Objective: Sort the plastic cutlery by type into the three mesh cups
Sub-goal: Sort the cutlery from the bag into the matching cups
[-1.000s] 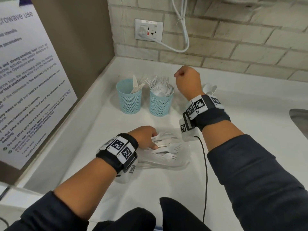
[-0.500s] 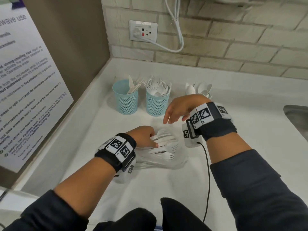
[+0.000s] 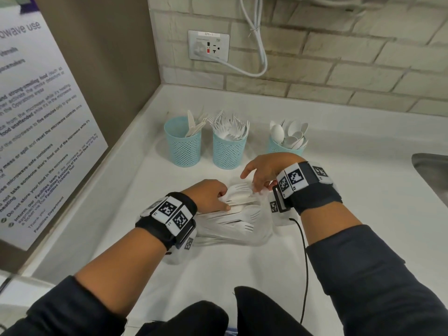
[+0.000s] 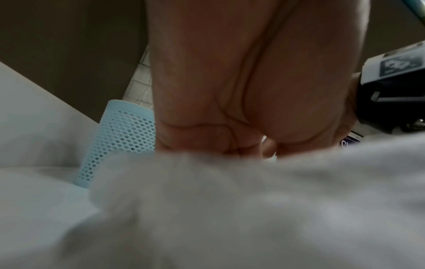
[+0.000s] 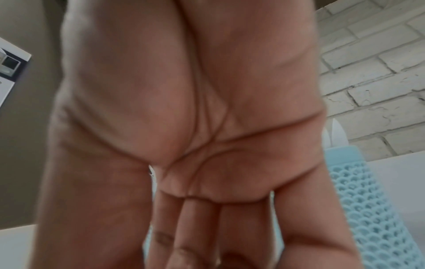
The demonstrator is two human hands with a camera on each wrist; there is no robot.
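Three teal mesh cups stand in a row at the back of the white counter: a knife cup [image 3: 183,147], a fork cup [image 3: 229,151] and a spoon cup [image 3: 284,147], the last partly hidden by my right hand. A pile of white plastic cutlery [image 3: 242,214], mostly forks, lies on a clear plastic bag in front of them. My left hand [image 3: 213,196] has its fingers curled over the pile's handle end. My right hand [image 3: 260,173] reaches down onto the pile's far end with fingers extended; its fingertips are hidden.
A wall with a microwave notice [image 3: 36,117] borders the counter on the left. Behind is a brick wall with a socket [image 3: 208,46] and white cable [image 3: 257,44]. A sink edge [image 3: 431,173] shows at far right. A black wire [image 3: 305,251] trails from my right wrist.
My right hand has come down from above the fork cup to the cutlery pile, opening from a fist. My left hand stays on the pile.
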